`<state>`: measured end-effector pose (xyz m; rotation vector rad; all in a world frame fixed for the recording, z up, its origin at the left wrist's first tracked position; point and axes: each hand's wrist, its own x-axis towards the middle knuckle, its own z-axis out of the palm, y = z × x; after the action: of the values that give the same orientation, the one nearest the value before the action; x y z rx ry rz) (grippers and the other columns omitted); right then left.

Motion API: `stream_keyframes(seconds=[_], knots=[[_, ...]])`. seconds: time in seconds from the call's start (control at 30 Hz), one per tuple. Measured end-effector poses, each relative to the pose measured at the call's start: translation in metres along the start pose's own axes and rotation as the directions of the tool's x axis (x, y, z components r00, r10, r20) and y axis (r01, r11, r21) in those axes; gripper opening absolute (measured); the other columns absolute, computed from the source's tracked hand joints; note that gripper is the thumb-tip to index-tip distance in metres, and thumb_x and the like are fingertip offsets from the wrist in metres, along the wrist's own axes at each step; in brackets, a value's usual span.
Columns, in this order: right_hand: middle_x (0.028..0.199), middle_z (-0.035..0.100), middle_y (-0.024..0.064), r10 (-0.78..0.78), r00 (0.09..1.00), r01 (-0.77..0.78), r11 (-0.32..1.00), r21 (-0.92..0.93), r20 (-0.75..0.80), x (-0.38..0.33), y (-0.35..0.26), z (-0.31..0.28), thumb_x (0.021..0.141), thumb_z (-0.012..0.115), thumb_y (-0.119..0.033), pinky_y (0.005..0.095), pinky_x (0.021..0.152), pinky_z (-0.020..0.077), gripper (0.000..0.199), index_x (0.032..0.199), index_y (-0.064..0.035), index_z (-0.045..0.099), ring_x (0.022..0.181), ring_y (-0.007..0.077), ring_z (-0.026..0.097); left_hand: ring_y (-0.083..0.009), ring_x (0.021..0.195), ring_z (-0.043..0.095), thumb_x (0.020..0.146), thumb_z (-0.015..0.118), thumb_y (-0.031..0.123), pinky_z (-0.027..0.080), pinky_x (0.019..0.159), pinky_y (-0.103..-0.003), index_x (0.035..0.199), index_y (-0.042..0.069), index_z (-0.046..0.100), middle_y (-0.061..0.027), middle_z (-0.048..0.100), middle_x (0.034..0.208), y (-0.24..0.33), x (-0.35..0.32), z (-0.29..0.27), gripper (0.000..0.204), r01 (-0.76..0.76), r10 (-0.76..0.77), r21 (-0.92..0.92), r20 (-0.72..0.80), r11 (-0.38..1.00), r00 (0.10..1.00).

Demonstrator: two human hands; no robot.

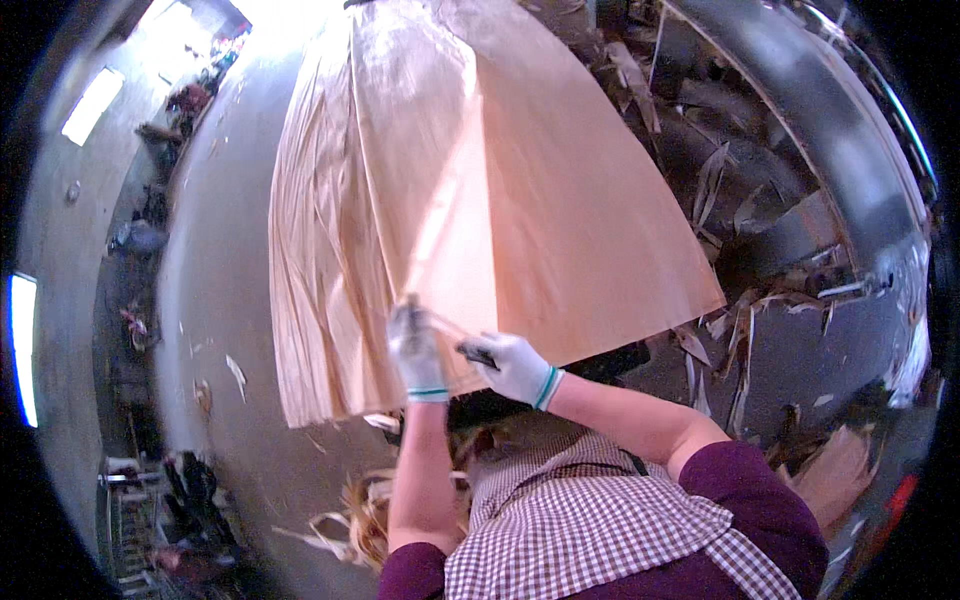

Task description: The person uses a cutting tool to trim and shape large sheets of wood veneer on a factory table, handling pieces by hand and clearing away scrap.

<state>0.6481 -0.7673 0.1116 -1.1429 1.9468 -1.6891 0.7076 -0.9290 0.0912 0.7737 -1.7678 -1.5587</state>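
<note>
A big stack of thin, pale tan wood veneer sheets [580, 220] spreads out in front of me, wavy along its left side. My left hand [415, 350], in a white glove with a green cuff line, is at the near edge of the sheets. Motion smears its fingers, and their grip cannot be made out. A pale, bright strip [440, 220] of veneer runs up the sheets from this hand. My right hand [518, 370], gloved alike, is closed on a black-handled tool [478, 353]. A thin, light line reaches from that hand toward the left one.
Veneer scraps [710, 185] litter the dark surface to the right, and more curled offcuts [355, 515] lie by my left arm. A long metal machine or bench edge [860, 120] curves along the far right. Grey floor [225, 250] stretches along the left, with a clutter-lined wall beyond.
</note>
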Motion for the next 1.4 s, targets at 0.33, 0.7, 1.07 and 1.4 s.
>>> stream_keyframes(seconds=[0.33, 0.7, 1.07, 1.4], knots=[[0.071, 0.056, 0.0057, 0.921, 0.224, -0.956, 0.143, 0.257, 0.320, -0.137, 0.103, 0.263, 0.090, 0.054, -0.030, 0.0403, 0.057, 0.0436, 0.019, 0.092, -0.0108, 0.059, 0.063, 0.0221, 0.054, -0.0265, 0.115, 0.054, 0.085, 0.051, 0.003, 0.023, 0.108, -0.047, 0.105, 0.005, 0.066, -0.0117, 0.062, 0.113, 0.152, 0.029, -0.209, 0.025, -0.672, 0.507, 0.582, 0.450, 0.458, 0.735], [0.067, 0.052, 0.0017, 0.554, 0.768, -0.621, 0.523, 0.584, 0.321, -0.026, -0.064, 0.349, 0.092, 0.051, -0.021, 0.0284, 0.048, 0.0434, 0.017, 0.082, -0.0067, 0.050, 0.053, 0.0119, 0.050, -0.0323, 0.133, 0.031, 0.088, 0.044, 0.040, 0.007, 0.104, -0.067, 0.126, 0.018, 0.053, -0.0087, 0.037, 0.143, -0.037, -0.097, -0.382, 0.045, -0.643, -0.631, 0.756, 0.442, -0.120, 0.638], [0.089, 0.063, 0.0258, 0.726, 0.687, -0.710, 0.661, -0.241, -0.034, -0.115, 0.022, 0.203, 0.082, 0.053, -0.034, 0.0440, 0.074, 0.0492, 0.046, 0.110, 0.0027, 0.053, 0.086, 0.0393, 0.062, -0.0276, 0.125, 0.042, 0.089, 0.041, 0.044, 0.022, 0.098, -0.069, 0.122, 0.028, 0.056, -0.0016, 0.048, 0.133, -0.103, -0.200, -0.297, 0.040, -0.659, -0.806, 0.665, 0.573, 0.353, 0.147], [0.076, 0.062, 0.0224, 0.400, 0.835, -0.495, 0.846, -0.197, -0.379, -0.294, -0.072, -0.018, 0.078, 0.064, -0.026, 0.0380, 0.064, 0.0492, 0.039, 0.110, -0.0043, 0.056, 0.072, 0.0336, 0.064, -0.0298, 0.121, 0.047, 0.089, 0.041, 0.041, 0.023, 0.099, -0.067, 0.113, 0.017, 0.062, -0.0070, 0.055, 0.125, -0.049, -0.179, -0.121, 0.039, -0.726, -0.765, 0.627, 0.605, 0.284, 0.223]])
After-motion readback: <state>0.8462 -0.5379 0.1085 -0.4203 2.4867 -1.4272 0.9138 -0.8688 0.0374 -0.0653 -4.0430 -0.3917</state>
